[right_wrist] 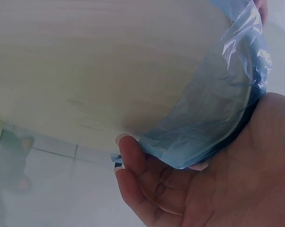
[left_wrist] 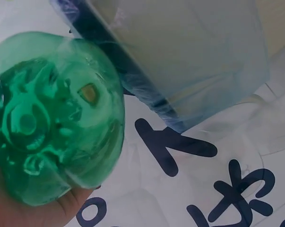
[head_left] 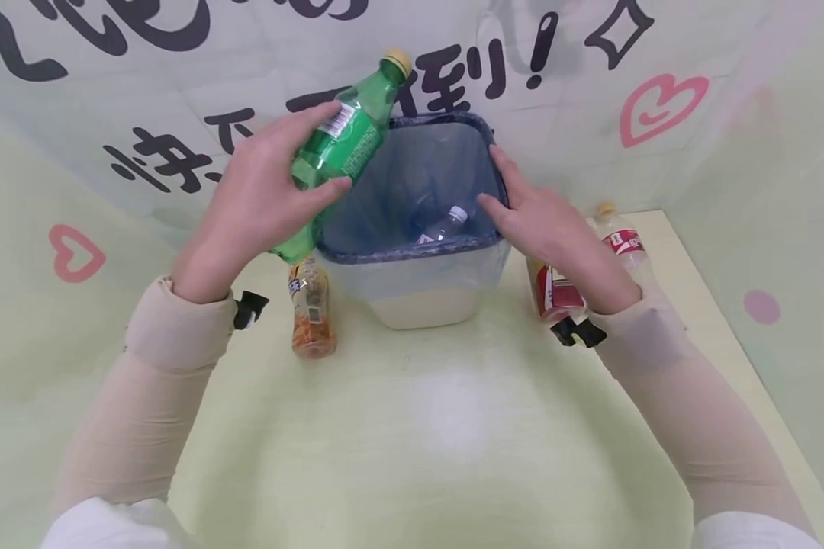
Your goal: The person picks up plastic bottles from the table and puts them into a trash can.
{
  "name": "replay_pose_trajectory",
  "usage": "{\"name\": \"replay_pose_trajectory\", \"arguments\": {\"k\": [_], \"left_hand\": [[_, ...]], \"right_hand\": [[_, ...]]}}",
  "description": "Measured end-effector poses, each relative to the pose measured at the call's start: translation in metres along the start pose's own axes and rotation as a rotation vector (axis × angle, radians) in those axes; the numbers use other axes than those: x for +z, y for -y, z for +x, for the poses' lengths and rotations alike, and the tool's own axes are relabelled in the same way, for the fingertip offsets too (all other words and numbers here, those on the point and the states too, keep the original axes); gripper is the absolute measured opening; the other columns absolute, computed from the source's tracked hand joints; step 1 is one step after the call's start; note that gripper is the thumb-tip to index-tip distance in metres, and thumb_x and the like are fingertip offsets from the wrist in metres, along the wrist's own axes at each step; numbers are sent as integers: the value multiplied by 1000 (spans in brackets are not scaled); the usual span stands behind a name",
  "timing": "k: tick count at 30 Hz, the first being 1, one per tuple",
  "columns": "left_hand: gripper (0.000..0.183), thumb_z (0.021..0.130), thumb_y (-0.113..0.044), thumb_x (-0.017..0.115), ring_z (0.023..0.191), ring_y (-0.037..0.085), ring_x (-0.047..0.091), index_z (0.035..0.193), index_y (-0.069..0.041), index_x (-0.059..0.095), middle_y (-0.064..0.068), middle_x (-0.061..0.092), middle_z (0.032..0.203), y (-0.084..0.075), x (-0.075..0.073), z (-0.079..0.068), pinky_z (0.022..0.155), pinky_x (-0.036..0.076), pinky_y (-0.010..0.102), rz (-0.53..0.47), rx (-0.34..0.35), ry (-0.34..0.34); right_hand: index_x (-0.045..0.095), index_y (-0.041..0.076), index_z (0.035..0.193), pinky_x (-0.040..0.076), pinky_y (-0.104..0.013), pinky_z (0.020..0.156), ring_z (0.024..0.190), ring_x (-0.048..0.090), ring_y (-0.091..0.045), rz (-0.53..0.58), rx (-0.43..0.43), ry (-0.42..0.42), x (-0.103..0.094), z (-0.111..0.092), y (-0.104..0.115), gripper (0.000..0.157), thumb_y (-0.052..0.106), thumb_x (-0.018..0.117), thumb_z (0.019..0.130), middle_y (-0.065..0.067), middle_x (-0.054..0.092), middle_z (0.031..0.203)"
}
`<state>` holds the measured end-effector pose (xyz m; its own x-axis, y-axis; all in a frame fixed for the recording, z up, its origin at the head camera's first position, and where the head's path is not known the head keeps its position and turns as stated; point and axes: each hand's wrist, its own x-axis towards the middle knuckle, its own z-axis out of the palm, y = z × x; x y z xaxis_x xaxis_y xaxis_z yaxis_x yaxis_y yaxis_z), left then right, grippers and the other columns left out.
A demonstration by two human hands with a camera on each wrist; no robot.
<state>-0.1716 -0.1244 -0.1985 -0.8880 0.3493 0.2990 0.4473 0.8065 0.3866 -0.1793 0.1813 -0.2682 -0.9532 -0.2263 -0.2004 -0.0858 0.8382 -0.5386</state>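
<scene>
Green plastic bottle with a yellow cap (head_left: 360, 145), tilted with its cap pointing up and away, is at the left rim of the lined waste bin (head_left: 422, 305); whether it touches the rim is unclear. Left hand (head_left: 261, 183) grasps it around the body; right hand (head_left: 539, 217) is curled over the bin's right rim. Judging by the layout, the work is partly done: a clear white-capped bottle (head_left: 446, 225) already lies inside the bin, and the green one is not yet in. Still outside are an orange-brown drink bottle (head_left: 312, 316) left of the bin, plus a red-labelled container (head_left: 555, 293) and a yellow-capped clear bottle (head_left: 625, 242) to its right.
</scene>
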Motion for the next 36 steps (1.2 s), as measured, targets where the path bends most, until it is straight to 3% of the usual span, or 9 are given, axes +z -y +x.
{"name": "replay_pose_trajectory", "arguments": {"k": [7,14,17,25,32,36], "left_hand": [[70,90,-28,74,118,26,56,152,-22,42,3,49,148,-8,4,8,90,51,44,18,52,1],[71,91,-33,72,115,24,56,153,-24,39,3,48,149,-23,14,30,90,52,43,21,107,92],[71,91,-33,72,115,25,56,153,-22,40,4,49,149,-26,21,35,91,51,43,26,130,130],[69,91,-34,72,115,26,57,152,-21,42,7,53,144,-24,28,36,91,51,44,33,130,178],[64,95,-40,66,134,24,48,151,-20,43,-1,47,150,-22,28,35,110,39,43,7,141,190],[62,97,-43,60,139,21,42,152,-22,41,-3,44,152,-17,27,31,114,34,42,3,123,174]], "right_hand": [[-17,40,155,42,-59,100,127,49,-44,-7,0,-5,1,0,-1,73,60,29,101,-21,36,155],[-16,38,156,41,-60,101,128,49,-44,-13,10,-17,1,-2,-2,74,58,30,101,-22,36,155],[-15,38,156,47,-57,95,121,53,-43,-12,7,-16,3,-2,-1,74,58,30,102,-23,41,151],[-17,40,155,47,-56,93,127,50,-41,-6,1,-16,2,1,2,73,59,29,101,-20,36,155],[-17,41,155,47,-57,94,125,51,-41,-2,-3,-13,2,1,1,73,59,29,101,-20,38,154],[-18,41,154,45,-58,98,127,50,-41,4,14,1,3,1,1,73,59,29,101,-20,36,155]]}}
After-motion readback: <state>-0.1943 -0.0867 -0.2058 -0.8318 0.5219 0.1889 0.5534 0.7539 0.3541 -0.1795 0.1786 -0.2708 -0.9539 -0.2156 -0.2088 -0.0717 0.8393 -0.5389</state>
